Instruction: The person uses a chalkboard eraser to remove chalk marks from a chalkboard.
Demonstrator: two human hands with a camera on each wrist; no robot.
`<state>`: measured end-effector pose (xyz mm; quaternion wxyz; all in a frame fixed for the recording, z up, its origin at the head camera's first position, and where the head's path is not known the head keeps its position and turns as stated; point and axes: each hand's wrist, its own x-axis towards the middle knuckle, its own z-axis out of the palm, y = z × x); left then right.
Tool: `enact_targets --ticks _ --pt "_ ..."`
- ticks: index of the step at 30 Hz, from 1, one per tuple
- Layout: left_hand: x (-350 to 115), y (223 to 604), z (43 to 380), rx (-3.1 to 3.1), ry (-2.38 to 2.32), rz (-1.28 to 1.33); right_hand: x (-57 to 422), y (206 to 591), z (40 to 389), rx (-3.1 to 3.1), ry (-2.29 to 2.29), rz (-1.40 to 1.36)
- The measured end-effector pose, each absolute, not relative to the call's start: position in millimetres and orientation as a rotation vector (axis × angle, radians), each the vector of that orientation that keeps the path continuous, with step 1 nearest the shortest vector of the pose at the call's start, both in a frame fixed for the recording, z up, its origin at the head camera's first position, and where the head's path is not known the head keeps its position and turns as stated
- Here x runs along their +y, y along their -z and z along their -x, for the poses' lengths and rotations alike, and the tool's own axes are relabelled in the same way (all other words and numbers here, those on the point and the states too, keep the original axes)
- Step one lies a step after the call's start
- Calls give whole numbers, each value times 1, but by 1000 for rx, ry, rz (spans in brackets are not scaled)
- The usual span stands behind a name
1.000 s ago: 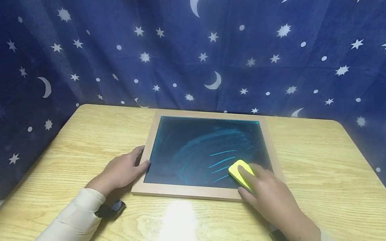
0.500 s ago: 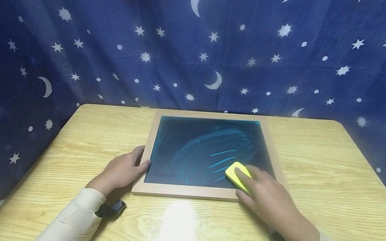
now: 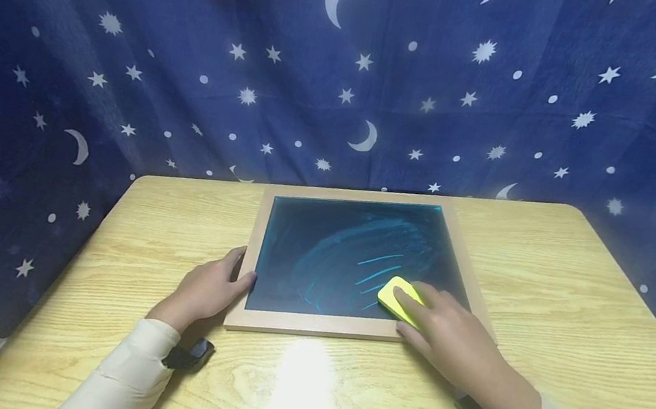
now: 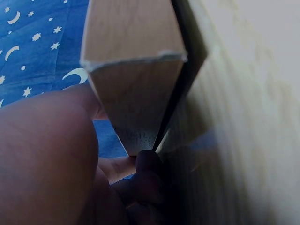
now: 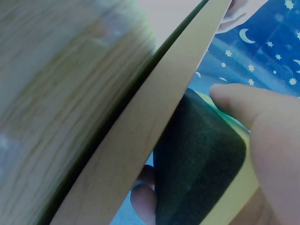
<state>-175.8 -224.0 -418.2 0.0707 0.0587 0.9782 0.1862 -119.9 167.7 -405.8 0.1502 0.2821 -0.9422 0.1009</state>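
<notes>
A small chalkboard (image 3: 311, 282) with a pale wooden frame lies on the table. My left hand (image 3: 207, 289) grips the frame's left side, thumb over the top edge. In the left wrist view, fingertips curl at the frame's outer side (image 4: 136, 101). My right hand (image 3: 452, 335) holds a yellow board eraser (image 3: 389, 295) over the lower right of the dark surface, index finger along its top. The eraser's dark felt block (image 5: 197, 154) shows in the right wrist view, close behind the frame. Several blue chalk strokes (image 3: 379, 260) run beside the eraser, which overlaps the lower ones.
Pale wood-grain tabletop (image 3: 554, 283) surrounds the board, with a bright glare patch near the front. A dark blue curtain (image 3: 300, 35) with white moons and stars hangs behind and to the left. Black straps (image 3: 188, 355) circle both wrists below cream sleeves.
The right hand has slid the eraser a little left and toward the person, nearer the bottom frame, over the lower strokes. The left hand and board have not visibly moved.
</notes>
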Motion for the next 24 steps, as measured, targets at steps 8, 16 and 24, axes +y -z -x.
enact_targets --ticks 8,16,24 --pt "-224 419 177 2945 -556 -176 166 406 119 -2718 -277 -800" --pt "-224 420 177 2945 -556 -172 166 407 120 -2738 -300 -762" --pt "-224 420 176 2950 -560 -174 169 410 122 -2720 -286 -721"
